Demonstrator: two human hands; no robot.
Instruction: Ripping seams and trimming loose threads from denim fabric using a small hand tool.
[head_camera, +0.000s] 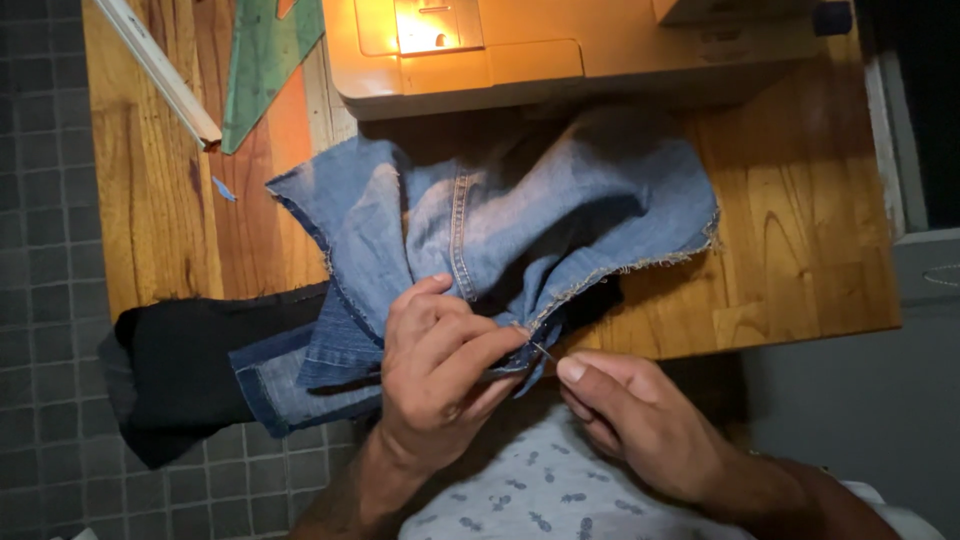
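A bunched piece of blue denim (520, 215) with frayed edges and a stitched seam lies on the wooden table (800, 250), hanging over its near edge. My left hand (435, 370) pinches a folded edge of the denim at the table's front. My right hand (640, 415) is close beside it, thumb and fingers pressed together on a thin pin or needle (543, 351) that points into the pinched fold. A black cloth (190, 365) lies under the denim at the left and droops off the table.
A cream sewing machine (560, 50) with its lamp lit stands at the table's back. A green set square (262, 60) and a white ruler (160, 70) lie at the back left. Grey tiled floor (45, 250) lies to the left.
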